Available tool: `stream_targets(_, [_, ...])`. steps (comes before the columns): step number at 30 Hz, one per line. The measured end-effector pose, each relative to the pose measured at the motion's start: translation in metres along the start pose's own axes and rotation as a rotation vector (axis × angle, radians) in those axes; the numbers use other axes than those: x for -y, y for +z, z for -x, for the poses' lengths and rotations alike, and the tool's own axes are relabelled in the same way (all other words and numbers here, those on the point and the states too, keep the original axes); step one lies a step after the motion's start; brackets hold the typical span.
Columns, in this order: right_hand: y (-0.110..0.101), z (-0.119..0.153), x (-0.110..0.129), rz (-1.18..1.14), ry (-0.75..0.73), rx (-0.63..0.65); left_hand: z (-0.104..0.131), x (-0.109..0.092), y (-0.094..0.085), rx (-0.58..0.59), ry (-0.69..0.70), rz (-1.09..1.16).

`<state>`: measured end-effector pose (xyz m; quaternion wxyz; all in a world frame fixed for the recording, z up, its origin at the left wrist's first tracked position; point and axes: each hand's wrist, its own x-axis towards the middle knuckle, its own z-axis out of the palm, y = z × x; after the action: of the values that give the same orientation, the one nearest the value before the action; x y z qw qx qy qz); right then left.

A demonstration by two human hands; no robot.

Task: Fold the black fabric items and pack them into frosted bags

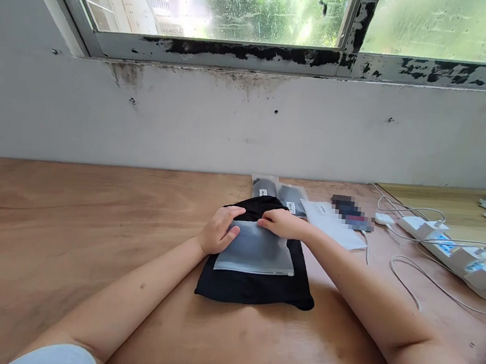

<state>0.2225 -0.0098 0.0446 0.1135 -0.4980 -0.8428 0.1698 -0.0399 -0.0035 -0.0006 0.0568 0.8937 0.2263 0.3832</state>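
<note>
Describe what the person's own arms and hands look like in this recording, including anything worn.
Both forearms are bare. The left hand and right hand show no gloves, rings, or watch. Short pale grey-white sleeves show at both upper arms, by the bottom edge.

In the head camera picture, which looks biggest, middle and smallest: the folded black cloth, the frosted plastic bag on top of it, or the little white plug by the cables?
1. Folded black cloth, the largest.
2. Frosted plastic bag, lying on the cloth and covering only part of it.
3. White plug, clearly the smallest, though it lies a bit farther from the camera.
</note>
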Motion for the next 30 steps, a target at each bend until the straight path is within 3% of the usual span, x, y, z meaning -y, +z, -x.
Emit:
stream_targets(3, [-0.008,0.004,0.005,-0.091,0.02,0.063,0.0,0.0,0.0,0.0,-0.022,0.018])
stream_targets(6, [-0.022,0.012,0.015,-0.15,0.026,0.038,0.0,0.002,-0.001,-0.001,-0.056,0.084])
stream_targets(9, [-0.042,0.023,0.028,-0.19,0.021,-0.083,0.001,0.007,0.002,-0.051,-0.074,0.241])
stream_targets(14, [-0.06,0.034,0.042,-0.155,-0.062,-0.402,0.003,0.017,0.011,-0.215,-0.18,0.48])
stream_targets(24, [-0.063,0.035,0.042,-0.101,-0.202,-0.735,0.001,0.017,0.023,-0.085,-0.313,0.646])
stream_targets(27, [-0.076,0.037,0.034,-0.058,-0.151,-0.835,0.001,0.019,0.02,-0.033,-0.334,0.587])
stream_targets(30, [-0.096,0.042,0.016,0.04,0.023,-0.898,-0.001,0.018,0.015,-0.003,-0.315,0.433])
